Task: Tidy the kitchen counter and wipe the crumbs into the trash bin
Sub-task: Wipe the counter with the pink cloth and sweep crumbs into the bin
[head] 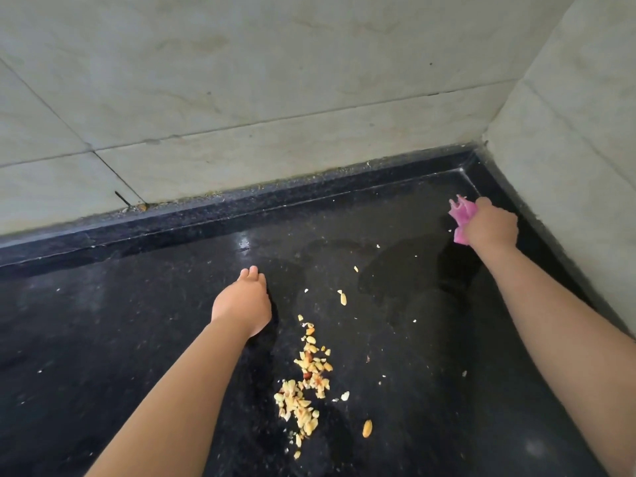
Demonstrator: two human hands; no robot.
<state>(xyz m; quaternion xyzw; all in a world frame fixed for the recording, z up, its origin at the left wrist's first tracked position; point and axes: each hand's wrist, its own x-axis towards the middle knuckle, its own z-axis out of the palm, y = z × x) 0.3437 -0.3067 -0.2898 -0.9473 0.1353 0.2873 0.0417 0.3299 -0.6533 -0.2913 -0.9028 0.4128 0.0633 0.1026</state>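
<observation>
A pile of yellow crumbs (pixel 306 383) lies in a streak on the black counter (pixel 103 339), with a few loose bits scattered up and to the right. My left hand (pixel 242 301) rests on edge on the counter just left of the streak, fingers together and holding nothing. My right hand (pixel 490 223) is in the far right corner, closed around a crumpled pink cloth (pixel 461 215) pressed onto the counter. A wet smear (pixel 389 266) darkens the surface between the cloth and the crumbs.
Pale tiled walls (pixel 275 98) rise behind and to the right, meeting in a corner. A raised black lip (pixel 206 211) runs along the wall's foot. No trash bin is in view.
</observation>
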